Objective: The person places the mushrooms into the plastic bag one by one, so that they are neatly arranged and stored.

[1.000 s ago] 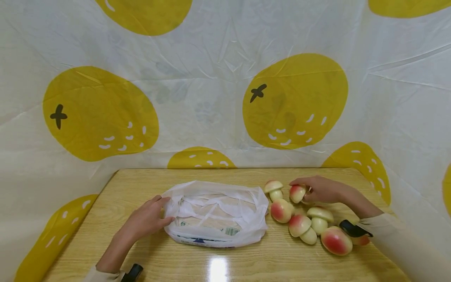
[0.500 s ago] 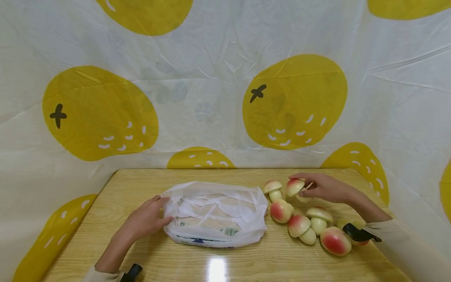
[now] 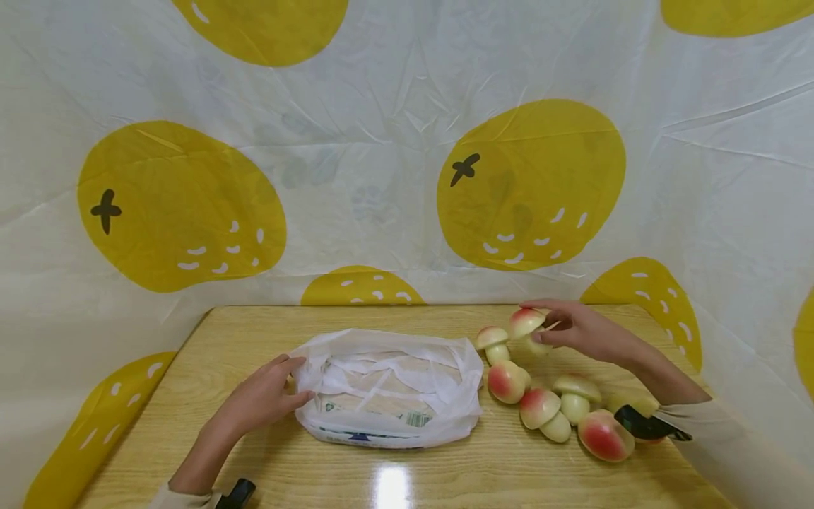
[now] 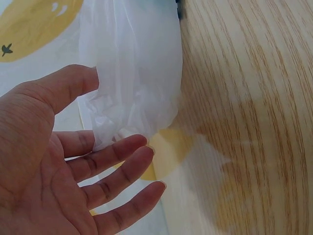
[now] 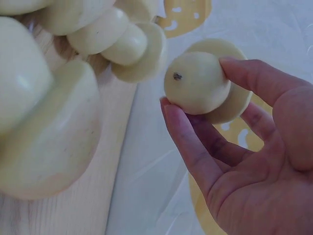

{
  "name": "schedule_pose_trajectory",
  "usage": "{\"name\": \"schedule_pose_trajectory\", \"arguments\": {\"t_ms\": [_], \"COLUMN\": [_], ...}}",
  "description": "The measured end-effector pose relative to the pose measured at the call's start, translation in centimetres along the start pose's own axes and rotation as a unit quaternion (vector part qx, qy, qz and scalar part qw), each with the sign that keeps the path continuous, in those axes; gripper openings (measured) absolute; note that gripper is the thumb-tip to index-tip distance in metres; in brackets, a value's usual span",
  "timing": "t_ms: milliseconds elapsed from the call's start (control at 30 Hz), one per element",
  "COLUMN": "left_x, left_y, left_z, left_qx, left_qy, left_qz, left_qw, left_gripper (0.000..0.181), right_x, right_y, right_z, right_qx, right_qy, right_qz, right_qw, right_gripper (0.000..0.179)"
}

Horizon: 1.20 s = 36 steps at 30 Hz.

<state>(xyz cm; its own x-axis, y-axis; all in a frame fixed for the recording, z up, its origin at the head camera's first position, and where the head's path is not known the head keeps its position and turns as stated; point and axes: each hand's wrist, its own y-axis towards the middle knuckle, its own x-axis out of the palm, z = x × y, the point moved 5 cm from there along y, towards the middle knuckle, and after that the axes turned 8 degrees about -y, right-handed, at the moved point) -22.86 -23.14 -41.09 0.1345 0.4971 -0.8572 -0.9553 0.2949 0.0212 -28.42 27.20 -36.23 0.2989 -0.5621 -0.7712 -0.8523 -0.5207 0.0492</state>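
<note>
A white plastic bag (image 3: 391, 385) with printed marks lies on the table, its mouth spread upward. My left hand (image 3: 273, 389) is at the bag's left rim, thumb and forefinger spread apart. In the left wrist view their tips disappear behind the thin plastic, while the other fingers extend loosely. My right hand (image 3: 581, 334) pinches a toy mushroom (image 3: 526, 323) with a red-tinged cap, above the back right of the table. The right wrist view shows thumb and fingers around the pale stem of this mushroom (image 5: 198, 83).
Several similar mushrooms lie right of the bag, including one upright mushroom (image 3: 493, 343) near its right end and a large red-capped one (image 3: 606, 436) by the right forearm. A white curtain (image 3: 381, 177) with yellow fruit prints stands behind the wooden table (image 3: 305, 474).
My right hand has raised the pinched mushroom up and slightly left, away from the others. My left hand and the bag have stayed in place.
</note>
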Motion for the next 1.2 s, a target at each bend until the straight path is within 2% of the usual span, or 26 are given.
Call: {"name": "schedule_pose_trajectory", "arguments": {"t_ms": [267,733,1200], "left_x": [0.1,0.2,0.2], "left_y": [0.1,0.1,-0.1], "left_z": [0.1,0.2,0.2], "left_qx": [-0.006,-0.015,-0.017], "left_qy": [-0.014,-0.023,-0.03], "left_qz": [-0.007,-0.009,-0.01], "left_qw": [0.9999,0.9996,0.9993], "left_gripper": [0.066,0.069,0.068], "right_x": [-0.4,-0.4,0.3], "right_y": [0.3,0.6,1.8], "right_z": [-0.8,-2.4,-4.6], "right_qx": [0.006,0.012,0.006], "right_qy": [0.002,0.021,0.098], "right_qz": [0.027,0.04,0.034], "right_qw": [0.9996,0.9989,0.9945], "right_gripper": [0.056,0.055,0.056]}}
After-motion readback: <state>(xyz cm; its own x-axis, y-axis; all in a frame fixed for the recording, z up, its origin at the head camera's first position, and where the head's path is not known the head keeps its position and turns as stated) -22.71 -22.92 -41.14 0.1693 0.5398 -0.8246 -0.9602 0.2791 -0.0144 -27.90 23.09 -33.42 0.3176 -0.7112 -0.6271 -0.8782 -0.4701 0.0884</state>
